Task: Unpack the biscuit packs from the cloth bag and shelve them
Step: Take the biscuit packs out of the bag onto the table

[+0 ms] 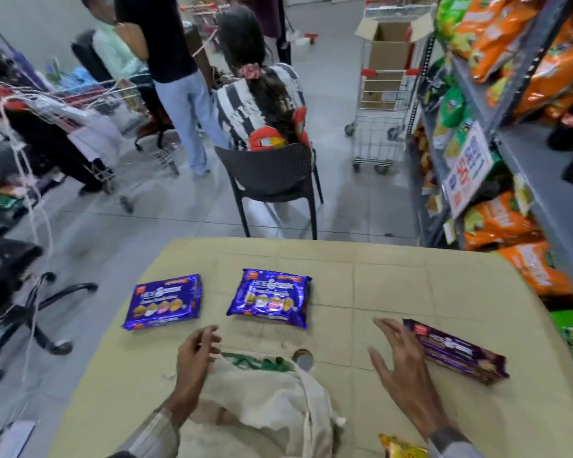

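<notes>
Gripping the rim of the cloth bag [265, 401], the left hand [194, 355] has its fingers curled on the fabric at the mouth, thumb and fingertips pinching the edge. The right hand [401, 365] hovers spread and empty, palm down, fingers fanned above the worktop [394, 285].

Just beyond its fingertips on the outer side lies a long dark pack [457, 350], flat and slanted. Ahead of the left hand lie two purple biscuit packs, one straight ahead [270, 297] and one further out to the left [164, 302], both flat, face up, apart from each other. Near the right wrist a yellow wrapper [401, 447] shows at the frame's edge; what it is I cannot tell.

The bag lies slumped between the hands, mouth facing away. Green shows inside the opening, probably printing or another item; whether more packs remain is hidden by the folds.

To do this step well, the left hand should probably keep the mouth lifted and wide so the right can reach in without snagging cloth, and feel to the bottom before judging it empty. The shelf [497, 133] stands well out to the right, already full of snack bags.
</notes>
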A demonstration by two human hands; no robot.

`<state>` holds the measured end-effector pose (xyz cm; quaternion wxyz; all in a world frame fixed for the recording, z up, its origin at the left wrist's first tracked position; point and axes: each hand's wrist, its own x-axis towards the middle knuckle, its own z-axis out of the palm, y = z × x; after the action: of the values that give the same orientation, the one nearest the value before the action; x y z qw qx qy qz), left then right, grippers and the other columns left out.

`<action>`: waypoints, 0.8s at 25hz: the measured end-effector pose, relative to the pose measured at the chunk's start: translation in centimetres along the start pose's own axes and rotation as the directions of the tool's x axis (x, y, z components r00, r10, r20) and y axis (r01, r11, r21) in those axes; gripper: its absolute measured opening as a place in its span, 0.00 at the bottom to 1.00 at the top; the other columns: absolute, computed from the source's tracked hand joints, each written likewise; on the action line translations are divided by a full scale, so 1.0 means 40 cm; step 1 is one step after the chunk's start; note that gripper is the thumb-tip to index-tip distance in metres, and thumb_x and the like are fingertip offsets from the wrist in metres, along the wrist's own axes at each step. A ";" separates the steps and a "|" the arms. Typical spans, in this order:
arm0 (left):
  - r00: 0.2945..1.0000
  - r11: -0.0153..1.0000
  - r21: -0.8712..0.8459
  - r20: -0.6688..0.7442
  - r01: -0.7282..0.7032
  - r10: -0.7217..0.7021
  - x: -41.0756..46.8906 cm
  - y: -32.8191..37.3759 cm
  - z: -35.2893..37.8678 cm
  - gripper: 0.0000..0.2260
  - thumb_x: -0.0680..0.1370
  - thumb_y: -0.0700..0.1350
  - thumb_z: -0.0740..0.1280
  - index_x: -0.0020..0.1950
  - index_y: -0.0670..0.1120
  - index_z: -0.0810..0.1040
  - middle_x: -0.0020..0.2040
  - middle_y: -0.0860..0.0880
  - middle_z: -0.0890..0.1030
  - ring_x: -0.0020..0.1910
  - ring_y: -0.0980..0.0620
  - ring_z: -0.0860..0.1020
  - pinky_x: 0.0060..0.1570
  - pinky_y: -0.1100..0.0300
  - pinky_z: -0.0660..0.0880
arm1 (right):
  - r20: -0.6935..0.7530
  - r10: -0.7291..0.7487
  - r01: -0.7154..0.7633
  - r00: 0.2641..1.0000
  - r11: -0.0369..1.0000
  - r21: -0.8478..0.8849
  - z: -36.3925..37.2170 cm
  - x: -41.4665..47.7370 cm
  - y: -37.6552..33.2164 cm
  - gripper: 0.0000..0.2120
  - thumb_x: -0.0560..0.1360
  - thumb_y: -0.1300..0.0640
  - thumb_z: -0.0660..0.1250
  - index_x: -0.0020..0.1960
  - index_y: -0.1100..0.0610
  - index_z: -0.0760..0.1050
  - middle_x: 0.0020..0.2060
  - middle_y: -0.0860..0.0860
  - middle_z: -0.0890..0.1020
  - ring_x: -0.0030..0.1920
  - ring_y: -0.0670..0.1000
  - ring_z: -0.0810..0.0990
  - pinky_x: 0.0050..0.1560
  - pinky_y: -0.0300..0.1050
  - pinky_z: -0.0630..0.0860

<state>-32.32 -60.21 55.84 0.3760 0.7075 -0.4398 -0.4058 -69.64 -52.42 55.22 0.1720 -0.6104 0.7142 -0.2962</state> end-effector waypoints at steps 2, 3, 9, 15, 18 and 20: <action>0.989 0.998 -0.035 -0.136 0.056 -0.060 0.065 -0.043 -0.138 0.11 0.83 0.42 0.60 0.55 0.38 0.79 0.47 0.37 0.82 0.36 0.45 0.78 0.30 0.64 0.76 | 0.082 -0.046 0.044 0.996 0.999 0.031 0.081 0.028 -0.110 0.28 0.71 0.62 0.74 0.70 0.54 0.73 0.63 0.51 0.77 0.63 0.56 0.77 0.65 0.52 0.72; 0.978 0.996 -0.059 -0.190 0.074 -0.084 0.099 -0.067 -0.207 0.11 0.83 0.42 0.60 0.55 0.36 0.79 0.47 0.37 0.82 0.35 0.45 0.78 0.31 0.62 0.77 | 0.129 -0.071 0.065 0.989 0.997 0.047 0.130 0.045 -0.173 0.28 0.73 0.61 0.73 0.71 0.53 0.71 0.65 0.51 0.76 0.66 0.54 0.75 0.66 0.48 0.69; 0.944 0.979 -0.125 -0.272 0.160 -0.188 0.291 -0.168 -0.430 0.08 0.82 0.40 0.62 0.57 0.41 0.78 0.54 0.39 0.81 0.54 0.39 0.80 0.50 0.51 0.76 | 0.413 -0.163 0.081 0.896 0.975 0.207 0.437 0.162 -0.513 0.29 0.78 0.56 0.66 0.77 0.51 0.62 0.74 0.48 0.66 0.76 0.47 0.63 0.74 0.36 0.56; 0.967 0.978 0.017 -0.159 0.206 -0.201 0.458 -0.213 -0.477 0.21 0.83 0.42 0.60 0.76 0.42 0.65 0.75 0.44 0.68 0.73 0.44 0.69 0.70 0.50 0.66 | 0.591 -0.030 -0.122 0.806 0.969 0.217 0.685 0.277 -0.732 0.34 0.76 0.53 0.69 0.77 0.58 0.60 0.74 0.52 0.67 0.74 0.50 0.64 0.71 0.35 0.58; 0.969 0.971 0.047 -0.080 0.236 -0.232 0.500 -0.239 -0.478 0.16 0.83 0.42 0.58 0.71 0.47 0.71 0.70 0.50 0.71 0.71 0.49 0.69 0.66 0.54 0.67 | 0.597 0.073 -0.267 0.799 0.932 0.244 0.764 0.322 -0.765 0.29 0.71 0.51 0.75 0.68 0.57 0.69 0.62 0.49 0.76 0.65 0.50 0.73 0.61 0.37 0.66; 0.977 0.978 0.024 -0.066 0.206 -0.204 0.511 -0.250 -0.473 0.11 0.83 0.40 0.58 0.61 0.48 0.77 0.57 0.54 0.77 0.59 0.52 0.74 0.51 0.57 0.69 | 0.615 0.141 -0.376 0.776 0.886 0.271 0.795 0.332 -0.776 0.27 0.69 0.51 0.77 0.63 0.55 0.71 0.57 0.46 0.80 0.60 0.48 0.78 0.61 0.43 0.73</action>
<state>-6.22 -72.55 49.30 0.3350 0.7673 -0.3586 -0.4128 -29.01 -74.58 52.09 0.5355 -0.5196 0.6346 -0.2014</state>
